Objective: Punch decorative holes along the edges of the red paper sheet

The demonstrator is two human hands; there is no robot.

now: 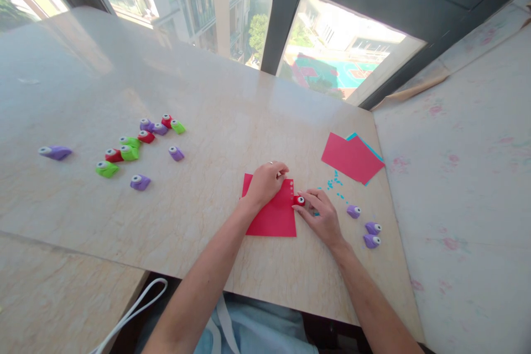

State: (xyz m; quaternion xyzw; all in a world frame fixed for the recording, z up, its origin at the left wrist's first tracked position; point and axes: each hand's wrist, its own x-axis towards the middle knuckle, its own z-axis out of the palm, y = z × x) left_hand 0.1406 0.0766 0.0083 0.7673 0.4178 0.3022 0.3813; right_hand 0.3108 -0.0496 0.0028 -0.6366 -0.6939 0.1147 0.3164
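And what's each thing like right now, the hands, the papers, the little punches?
Left hand: on the red sheet
Right hand: gripping the red punch
Red punch: held at the sheet's right edge
Red sheet: flat, small holes near its upper right
Blue bits: scattered
Purple punch: unheld
Green punch: unheld
White cable: looped

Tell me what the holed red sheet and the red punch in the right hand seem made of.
Red sheet: probably paper or card, matte, with crisp edges and small holes. Red punch: likely plastic, given its even colour and moulded shape; finish unclear.
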